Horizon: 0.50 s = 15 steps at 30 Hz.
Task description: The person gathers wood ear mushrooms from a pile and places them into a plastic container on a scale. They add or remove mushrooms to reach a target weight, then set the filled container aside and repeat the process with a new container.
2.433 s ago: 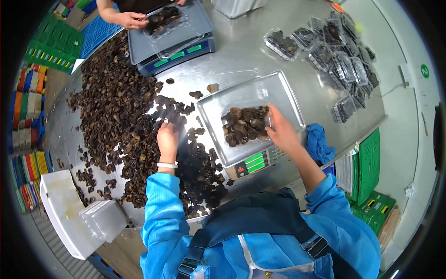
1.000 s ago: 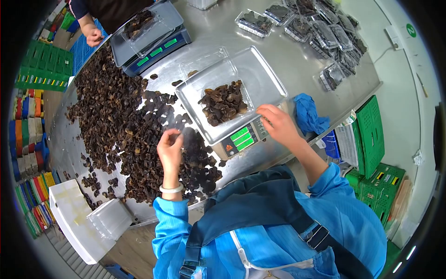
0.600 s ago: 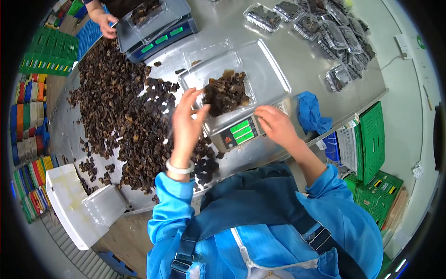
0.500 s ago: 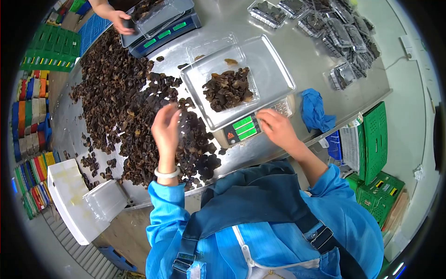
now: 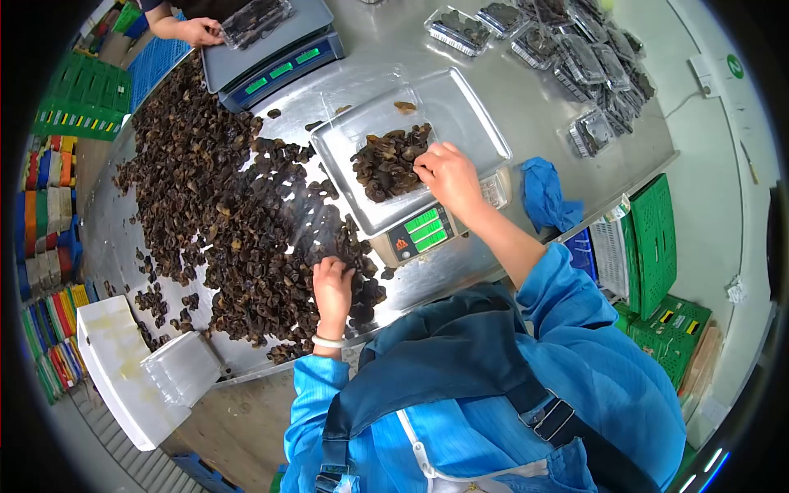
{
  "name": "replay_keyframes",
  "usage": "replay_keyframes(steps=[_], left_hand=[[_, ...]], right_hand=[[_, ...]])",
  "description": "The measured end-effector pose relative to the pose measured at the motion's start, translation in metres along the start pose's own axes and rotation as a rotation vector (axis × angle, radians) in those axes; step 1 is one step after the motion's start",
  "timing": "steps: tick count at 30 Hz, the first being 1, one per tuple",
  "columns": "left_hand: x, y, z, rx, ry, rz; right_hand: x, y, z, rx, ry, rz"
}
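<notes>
A big heap of dark brown wood ear mushrooms spreads over the steel table. At its near right edge my left hand rests with curled fingers; whatever is beneath the fingertips is hidden. More wood ear mushrooms lie in a clear plastic box inside a metal tray. My right hand reaches over the tray, its fingers closed at the right side of these mushrooms. The tray sits on a digital scale with a lit green display. One loose piece lies in the box's upper part.
Across the table, another person's hand touches a filled clear box on a second scale. Several packed boxes are piled at the back right. A blue cloth lies right of my scale. A white foam box stands at the left.
My left hand has lowered onto the heap's near edge. My right hand has moved from beside the scale display to the mushrooms in the box. The other person's hand has shifted left.
</notes>
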<state>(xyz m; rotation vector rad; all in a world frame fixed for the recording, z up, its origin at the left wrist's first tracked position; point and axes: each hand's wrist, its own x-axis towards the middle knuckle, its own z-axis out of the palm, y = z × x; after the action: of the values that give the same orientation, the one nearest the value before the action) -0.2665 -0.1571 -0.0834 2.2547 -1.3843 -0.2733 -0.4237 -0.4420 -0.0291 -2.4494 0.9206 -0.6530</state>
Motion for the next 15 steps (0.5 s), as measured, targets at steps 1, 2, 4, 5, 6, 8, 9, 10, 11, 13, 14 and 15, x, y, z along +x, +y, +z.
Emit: replay_keyframes(steps=[1, 2, 4, 5, 6, 8, 9, 10, 11, 13, 14, 15], left_hand=[[0.004, 0.003, -0.007, -0.189, -0.033, -0.188], [0.011, 0.011, -0.019, -0.379, -0.066, -0.374], [0.017, 0.003, -0.018, -0.627, -0.049, -0.521], [0.032, 0.025, -0.034, -0.806, -0.013, -0.541], [0.048, 0.048, -0.049, -0.864, 0.029, -0.486], [0.076, 0.069, -0.048, -0.882, 0.063, -0.379], [0.091, 0.076, -0.043, -0.845, 0.056, -0.328], [0.104, 0.087, -0.039, -0.726, 0.049, -0.259], [0.118, 0.093, -0.029, -0.604, 0.076, -0.142], [0.139, 0.103, -0.017, -0.285, 0.235, 0.179], [0.140, 0.112, -0.023, -0.333, 0.206, 0.113], [0.138, 0.119, -0.030, -0.375, 0.182, 0.042]], right_hand=[[0.000, 0.003, -0.001, 0.085, -0.004, 0.052], [0.002, 0.001, -0.007, 0.170, -0.009, 0.105], [0.003, -0.003, -0.021, 0.421, -0.061, 0.320], [-0.001, -0.002, -0.025, 0.544, -0.052, 0.343], [-0.006, 0.000, -0.028, 0.666, -0.043, 0.367], [-0.018, 0.004, -0.033, 0.854, -0.061, 0.387], [-0.021, 0.003, -0.036, 0.894, -0.064, 0.390], [-0.024, 0.000, -0.039, 0.935, -0.069, 0.392], [-0.025, -0.003, -0.042, 0.976, -0.074, 0.392], [-0.028, -0.012, -0.053, 1.018, -0.100, 0.371], [-0.030, -0.016, -0.057, 1.041, -0.119, 0.354], [-0.033, -0.020, -0.058, 1.037, -0.116, 0.351]])
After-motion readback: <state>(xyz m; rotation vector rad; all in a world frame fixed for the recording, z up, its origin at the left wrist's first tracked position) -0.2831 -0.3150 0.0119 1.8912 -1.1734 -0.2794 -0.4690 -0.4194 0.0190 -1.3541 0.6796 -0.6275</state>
